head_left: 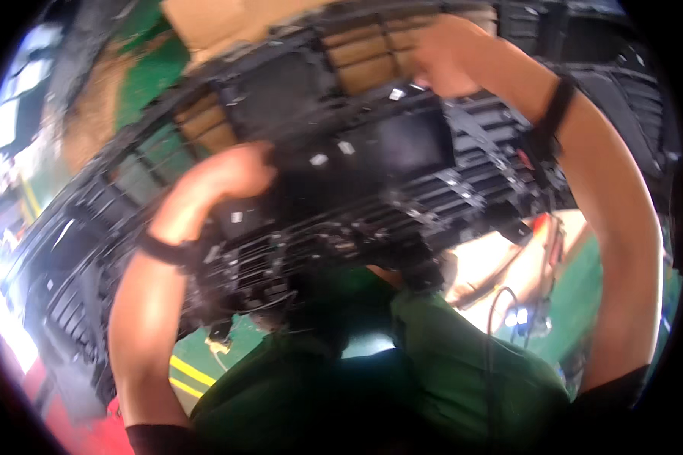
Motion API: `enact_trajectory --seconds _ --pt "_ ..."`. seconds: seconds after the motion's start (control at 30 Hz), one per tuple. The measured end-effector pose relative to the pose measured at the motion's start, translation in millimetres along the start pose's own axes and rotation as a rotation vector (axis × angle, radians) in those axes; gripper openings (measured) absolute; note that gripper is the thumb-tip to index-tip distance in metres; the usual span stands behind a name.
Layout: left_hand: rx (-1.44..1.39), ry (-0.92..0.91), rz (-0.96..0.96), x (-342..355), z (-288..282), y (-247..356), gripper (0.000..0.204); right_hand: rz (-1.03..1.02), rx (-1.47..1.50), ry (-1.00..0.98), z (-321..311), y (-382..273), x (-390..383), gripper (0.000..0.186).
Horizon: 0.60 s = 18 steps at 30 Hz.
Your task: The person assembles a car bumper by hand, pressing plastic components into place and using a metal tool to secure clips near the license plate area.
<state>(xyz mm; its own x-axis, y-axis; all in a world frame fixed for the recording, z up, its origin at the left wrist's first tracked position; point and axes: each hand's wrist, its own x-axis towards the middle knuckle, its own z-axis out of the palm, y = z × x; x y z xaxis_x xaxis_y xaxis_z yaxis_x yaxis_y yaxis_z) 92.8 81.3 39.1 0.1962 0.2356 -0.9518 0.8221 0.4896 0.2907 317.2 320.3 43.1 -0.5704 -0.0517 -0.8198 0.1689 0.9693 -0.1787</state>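
a large black slatted assembly (pixel 277 91) is stretching from lower left to upper right of the frame. green trousers (pixel 463 356) are filling the bottom centre. the right hand (pixel 448 62) is showing upper right of centre, the left hand (pixel 244 168) left of centre, both looking curled over the assembly; i cannot tell whether either is gripping.

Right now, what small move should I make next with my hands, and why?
Perhaps settle the left hand on the black assembly first: the right hand is over its far side, and blur hides whether either hand grips anything.
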Motion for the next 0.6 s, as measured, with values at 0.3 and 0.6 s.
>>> enact_trajectory --seconds 0.3,0.6 --pt "-0.834 0.486 -0.224 -187.1 2.4 -128.3 0.046 0.265 0.323 0.396 -51.8 -36.4 -108.6 0.021" --pt "-1.527 0.886 -0.78 -342.7 275.0 -218.6 0.047 0.01 0.679 0.389 -76.1 -134.6 -74.6 0.02"
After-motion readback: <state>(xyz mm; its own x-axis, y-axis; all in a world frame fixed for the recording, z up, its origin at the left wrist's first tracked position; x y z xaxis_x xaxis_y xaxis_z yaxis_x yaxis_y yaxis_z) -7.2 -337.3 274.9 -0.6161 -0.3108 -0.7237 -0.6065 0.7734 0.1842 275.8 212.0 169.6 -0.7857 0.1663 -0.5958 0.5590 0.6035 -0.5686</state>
